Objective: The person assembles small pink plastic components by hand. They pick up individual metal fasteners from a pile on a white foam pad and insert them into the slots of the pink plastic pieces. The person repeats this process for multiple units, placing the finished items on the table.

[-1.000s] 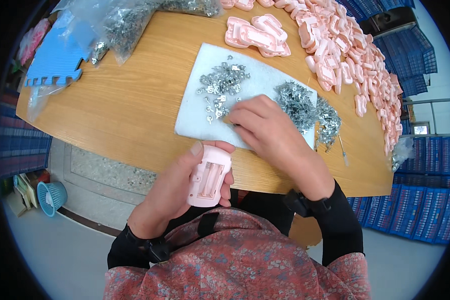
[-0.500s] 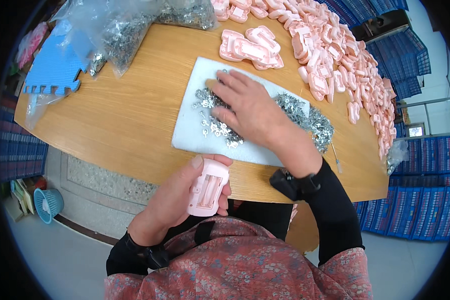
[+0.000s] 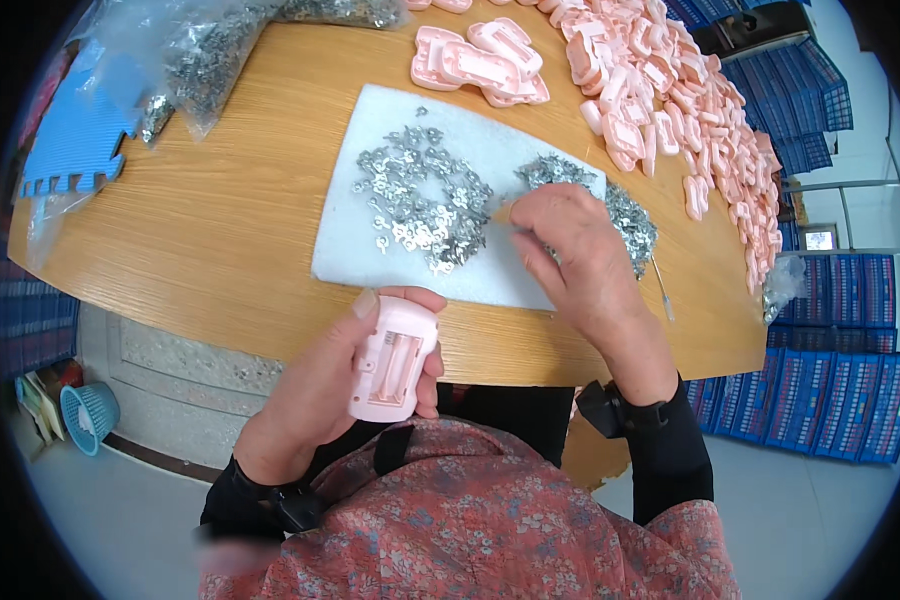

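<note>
Two hands are in view. The left hand [image 3: 335,385] is wrapped around a pink plastic housing [image 3: 394,358] at lower centre of the frame, off the near edge of the wooden surface [image 3: 210,240], fingers curled about it, open side up. The right hand [image 3: 570,255] was spread flat over the metal clips [image 3: 420,200] half a second ago; now it is drawn back toward the right of the white foam pad [image 3: 490,150], fingers [image 3: 518,208] pressed together at the tips. Whether a clip is pinched cannot be told. The pull-back suggests a pick-up has been made or attempted. The housing has hardly shifted. Pink housings [image 3: 660,90] are heaped at upper right, bagged clips [image 3: 195,60] and a blue foam tile [image 3: 75,145] at upper left.
</note>
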`<state>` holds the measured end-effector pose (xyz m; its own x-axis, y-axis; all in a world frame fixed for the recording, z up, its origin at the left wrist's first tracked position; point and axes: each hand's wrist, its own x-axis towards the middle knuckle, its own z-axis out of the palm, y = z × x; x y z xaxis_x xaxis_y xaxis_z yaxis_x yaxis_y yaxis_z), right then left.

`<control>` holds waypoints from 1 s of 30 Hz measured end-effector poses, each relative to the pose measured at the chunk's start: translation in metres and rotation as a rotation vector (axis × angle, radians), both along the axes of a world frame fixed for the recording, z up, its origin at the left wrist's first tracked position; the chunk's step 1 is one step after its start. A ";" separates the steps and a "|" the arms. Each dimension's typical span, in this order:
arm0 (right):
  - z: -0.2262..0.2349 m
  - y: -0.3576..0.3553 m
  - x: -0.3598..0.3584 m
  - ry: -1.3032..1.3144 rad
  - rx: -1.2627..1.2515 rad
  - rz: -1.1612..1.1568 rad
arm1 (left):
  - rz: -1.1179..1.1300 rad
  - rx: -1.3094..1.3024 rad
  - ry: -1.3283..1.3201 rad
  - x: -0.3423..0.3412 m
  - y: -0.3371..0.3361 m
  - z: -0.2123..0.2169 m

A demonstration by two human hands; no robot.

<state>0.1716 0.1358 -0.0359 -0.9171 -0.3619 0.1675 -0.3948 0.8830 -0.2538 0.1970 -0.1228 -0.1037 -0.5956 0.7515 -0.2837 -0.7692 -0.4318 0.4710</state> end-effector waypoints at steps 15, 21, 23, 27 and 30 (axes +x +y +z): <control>-0.025 -0.016 -0.001 0.013 -0.107 0.012 | 0.016 0.005 0.020 0.001 0.005 0.005; -0.013 -0.002 0.014 -0.034 -0.121 -0.056 | 0.028 0.003 0.029 0.003 0.006 0.005; -0.011 0.001 0.017 -0.015 -0.130 -0.081 | 0.031 -0.004 0.035 0.003 0.007 0.005; -0.014 0.009 0.019 -0.002 -0.131 -0.118 | 0.037 -0.017 0.027 0.003 0.007 0.005; -0.015 0.003 0.017 0.016 -0.141 -0.068 | 0.041 -0.021 0.028 0.003 0.008 0.005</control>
